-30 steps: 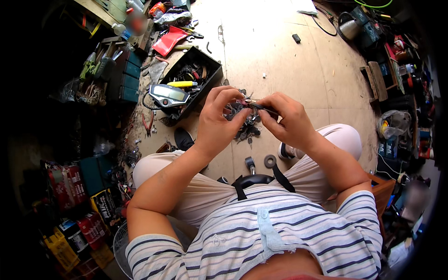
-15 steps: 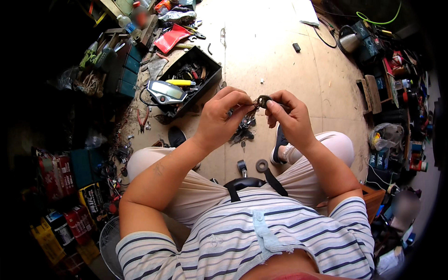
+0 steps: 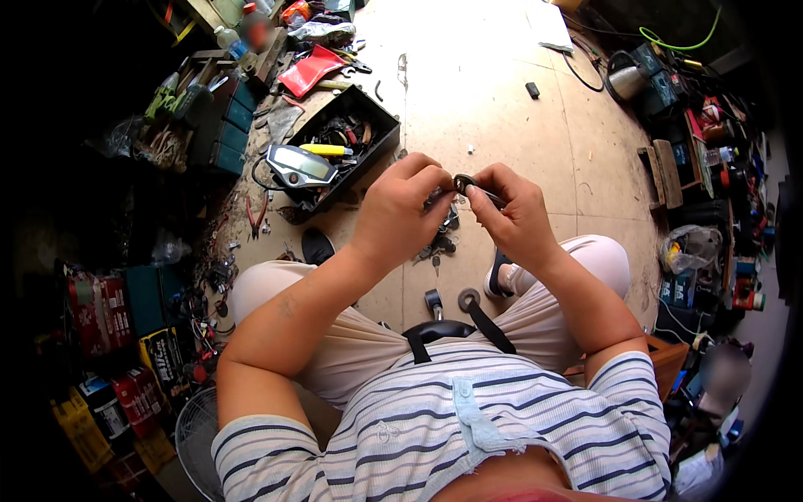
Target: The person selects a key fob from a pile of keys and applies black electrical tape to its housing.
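Above the floor between my knees, my left hand (image 3: 400, 201) and my right hand (image 3: 514, 205) meet almost fingertip to fingertip. Fingers and thumb of the right are closed around a dark metal tool with a rounded head (image 3: 463, 181); its exact kind does not show. My left fingers pinch something small against that head, mostly hidden by the fingers. Beneath the hands lies a pile of small dark metal parts (image 3: 442, 243), partly covered by the left hand. One small key-like piece (image 3: 436, 262) rests just nearer to me.
Left of my hands stands a black open toolbox (image 3: 381, 138) with tools, a yellow-handled item (image 3: 326, 150) and a digital instrument panel (image 3: 301, 166). Red-handled pliers (image 3: 255, 216) lie beside it. A metal ring (image 3: 469, 299) sits near my lap. Cluttered shelves line both sides.
Both hands have drawn closer together; the right has shifted slightly left with the tool. Thin brownish strands seen between the fingertips before are now mostly hidden.
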Action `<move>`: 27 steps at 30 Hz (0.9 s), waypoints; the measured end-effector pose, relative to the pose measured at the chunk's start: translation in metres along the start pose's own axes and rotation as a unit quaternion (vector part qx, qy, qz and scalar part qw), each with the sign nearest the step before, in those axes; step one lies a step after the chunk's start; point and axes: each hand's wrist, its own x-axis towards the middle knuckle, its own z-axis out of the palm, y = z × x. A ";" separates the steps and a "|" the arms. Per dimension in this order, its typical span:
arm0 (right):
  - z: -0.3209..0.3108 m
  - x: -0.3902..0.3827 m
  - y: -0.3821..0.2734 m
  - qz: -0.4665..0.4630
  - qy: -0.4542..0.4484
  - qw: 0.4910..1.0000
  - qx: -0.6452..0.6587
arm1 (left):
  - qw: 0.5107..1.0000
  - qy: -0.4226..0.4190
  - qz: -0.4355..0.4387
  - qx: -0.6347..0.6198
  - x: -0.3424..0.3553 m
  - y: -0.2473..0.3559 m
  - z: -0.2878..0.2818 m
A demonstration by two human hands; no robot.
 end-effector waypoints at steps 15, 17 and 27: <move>-0.019 0.017 -0.001 0.193 -0.147 0.957 0.158 | 0.996 -0.075 0.016 -0.034 -0.002 0.003 -0.018; -0.015 0.017 0.005 0.164 -0.139 0.964 0.158 | 0.997 -0.049 -0.023 -0.059 -0.002 0.003 -0.014; -0.014 0.014 -0.016 0.005 -0.084 0.995 -0.049 | 0.981 -0.087 -0.117 -0.130 0.000 0.005 -0.019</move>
